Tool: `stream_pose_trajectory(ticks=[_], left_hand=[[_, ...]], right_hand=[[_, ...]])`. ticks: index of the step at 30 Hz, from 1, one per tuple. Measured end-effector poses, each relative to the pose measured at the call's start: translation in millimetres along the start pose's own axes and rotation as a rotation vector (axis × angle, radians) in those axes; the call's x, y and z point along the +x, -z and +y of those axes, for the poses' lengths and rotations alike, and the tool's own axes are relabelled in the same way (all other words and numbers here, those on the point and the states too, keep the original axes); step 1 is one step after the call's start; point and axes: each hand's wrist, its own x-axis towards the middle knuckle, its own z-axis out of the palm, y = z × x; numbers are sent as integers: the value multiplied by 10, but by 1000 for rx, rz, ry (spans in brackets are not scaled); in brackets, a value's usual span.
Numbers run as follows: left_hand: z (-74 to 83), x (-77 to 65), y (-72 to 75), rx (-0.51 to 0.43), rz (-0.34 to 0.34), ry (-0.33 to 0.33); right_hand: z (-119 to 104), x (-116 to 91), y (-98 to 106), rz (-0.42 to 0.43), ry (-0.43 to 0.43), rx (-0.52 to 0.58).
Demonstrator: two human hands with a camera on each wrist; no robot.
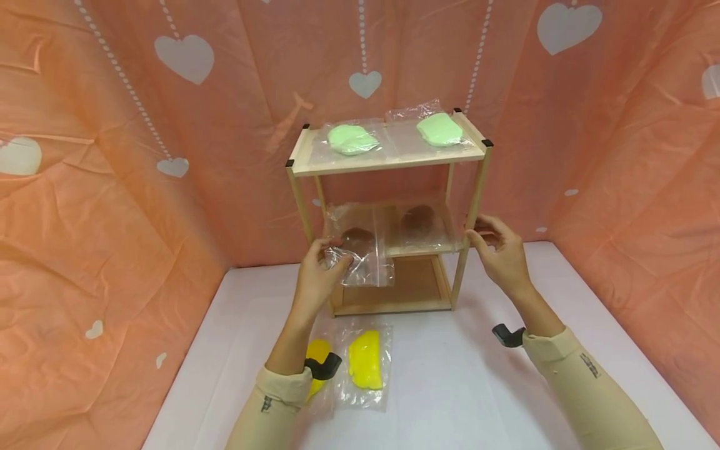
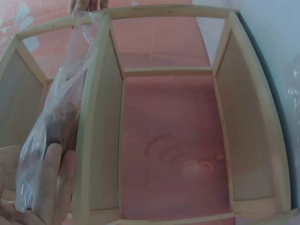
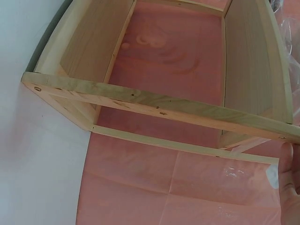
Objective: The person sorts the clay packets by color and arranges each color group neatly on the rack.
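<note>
In the head view my left hand [image 1: 319,275] pinches a clear zip bag [image 1: 368,265] with a dark brown, clay-like lump in it, at the left front of the middle shelf. The left wrist view has the fingers [image 2: 47,180] along the bag [image 2: 58,110], beside the shelf edge. My right hand [image 1: 502,253] holds the right front post of a small wooden rack [image 1: 388,164], thumb in front. Beside the held bag, another bag with a dark lump [image 1: 417,220] lies on the middle shelf. Two bagged pale green lumps [image 1: 352,139] rest on the top shelf.
Two bags with yellow lumps [image 1: 365,360] lie on the white table [image 1: 450,387] in front of the rack, one partly behind my left wrist. The rack's bottom panel [image 1: 394,281] sits low over the table. A pink curtain [image 1: 253,94] with hearts hangs around.
</note>
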Motion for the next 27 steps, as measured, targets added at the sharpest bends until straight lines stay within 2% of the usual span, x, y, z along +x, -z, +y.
stream_pose_trajectory(ticks=[4, 11, 14, 20, 27], left_hand=[[35, -17, -19, 75, 8, 12], [55, -30, -39, 177, 28, -59], [38, -36, -19, 196, -6, -72], [36, -76, 50, 157, -88, -25], [79, -126, -1, 153, -56, 34]], right_hand=[[-6, -10, -2, -1, -4, -5], [14, -8, -8, 1, 7, 1], [8, -7, -7, 1, 3, 11], [8, -4, -8, -1, -9, 31], [18, -8, -6, -2, -10, 33]])
